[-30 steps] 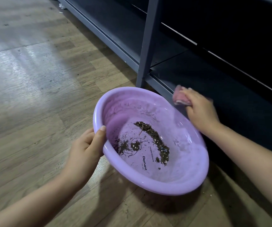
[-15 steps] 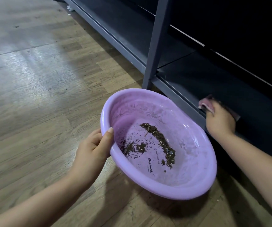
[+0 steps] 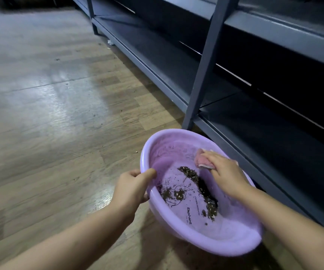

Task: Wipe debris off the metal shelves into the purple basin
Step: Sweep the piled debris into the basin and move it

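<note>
A purple basin (image 3: pixel 233 243) is held tilted just above the wooden floor, beside the bottom metal shelf (image 3: pixel 264 145). My left hand (image 3: pixel 133 187) grips its left rim, thumb inside. Dark crumbly debris (image 3: pixel 204 189) lies in a curved streak on the basin's bottom. My right hand (image 3: pixel 226 172) is over the basin's far side and holds a pink cloth (image 3: pixel 202 159) against the inner wall.
Grey metal shelving runs along the right, with an upright post (image 3: pixel 202 75) just behind the basin and a higher shelf (image 3: pixel 285 34) above. Wooden floor (image 3: pixel 50 114) stretches to the left. A small white scrap (image 3: pixel 109 42) lies by the shelf base far back.
My right hand has come off the bottom shelf with the pink cloth and moved left into the basin. The view has lifted, so the basin sits lower right in frame.
</note>
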Demonstrator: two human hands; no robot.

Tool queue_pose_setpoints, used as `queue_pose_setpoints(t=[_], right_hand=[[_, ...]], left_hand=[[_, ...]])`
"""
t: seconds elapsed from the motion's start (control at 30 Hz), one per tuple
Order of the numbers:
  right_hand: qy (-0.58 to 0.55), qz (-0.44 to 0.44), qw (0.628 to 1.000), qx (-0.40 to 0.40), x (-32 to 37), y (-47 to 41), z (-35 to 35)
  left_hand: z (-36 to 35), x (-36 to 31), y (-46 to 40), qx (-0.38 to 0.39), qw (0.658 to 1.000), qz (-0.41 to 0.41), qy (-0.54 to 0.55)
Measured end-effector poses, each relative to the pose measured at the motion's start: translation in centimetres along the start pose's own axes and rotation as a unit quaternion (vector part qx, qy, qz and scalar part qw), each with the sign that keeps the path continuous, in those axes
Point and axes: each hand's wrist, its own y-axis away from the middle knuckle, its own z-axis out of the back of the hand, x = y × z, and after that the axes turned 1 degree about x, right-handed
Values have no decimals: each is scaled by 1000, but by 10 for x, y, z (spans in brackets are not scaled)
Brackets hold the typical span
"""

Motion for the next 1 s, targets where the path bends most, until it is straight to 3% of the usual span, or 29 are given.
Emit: queue_pose_setpoints(t=[0.3,0.43,0.67,0.83,0.9,1.0], right_hand=[[-20,130,991,-40,84,-26,10],[-1,224,970,-93,134,-60,15],[49,275,951,-132,244,-129,31],[61,271,954,-111,314,-162,105],[42,256,962,-87,339,-164,157],[35,276,952,-125,371,-168,250]], left_hand=[[85,-20,-4,-135,990,25,23],[140,-53,-9,-213,975,2,59],[206,-137,-34,-324,938,-70,103],[237,-221,-18,-370,917,-86,122],[250,-265,-5,-377,913,-94,126],[263,-350,20,-361,914,-116,148]])
